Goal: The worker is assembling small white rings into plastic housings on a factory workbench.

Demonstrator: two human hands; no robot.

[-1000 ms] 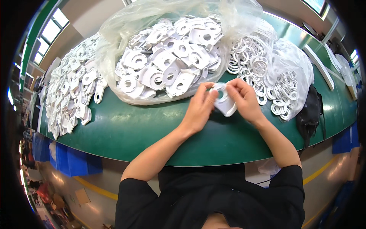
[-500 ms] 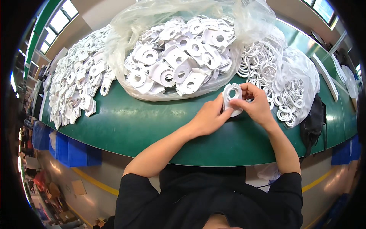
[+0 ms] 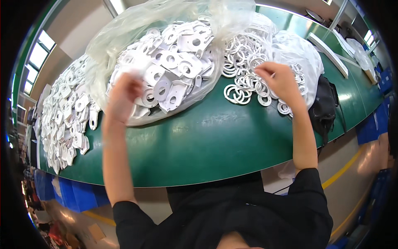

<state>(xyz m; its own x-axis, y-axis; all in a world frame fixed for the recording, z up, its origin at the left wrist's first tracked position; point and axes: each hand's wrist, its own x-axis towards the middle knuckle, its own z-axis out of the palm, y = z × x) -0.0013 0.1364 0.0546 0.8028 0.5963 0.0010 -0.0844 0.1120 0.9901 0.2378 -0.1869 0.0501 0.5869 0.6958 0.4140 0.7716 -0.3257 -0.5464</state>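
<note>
My left hand [image 3: 125, 93], smeared by motion, is over the left side of a clear plastic bag [image 3: 98, 54] heaped with white plastic plates [image 3: 170, 60] that have round holes. A pale blur lies beside its fingers; I cannot make out whether it is a plate in the hand. My right hand [image 3: 282, 81] is closed in a pinch over a pile of white rings [image 3: 244, 47] on the right. What its fingertips hold, if anything, is hidden among the rings.
Another heap of white plates [image 3: 62, 120] lies at the left of the green table [image 3: 207, 145]. A second plastic bag [image 3: 296, 47], a black bag [image 3: 322, 106] and a long white strip [image 3: 328, 54] are on the right. Blue bins [image 3: 74, 193] stand below the left edge.
My hands have come apart from the white plate they held together. The left has swung left to the bagged plates; the right is now at the rings. The view has shifted right.
</note>
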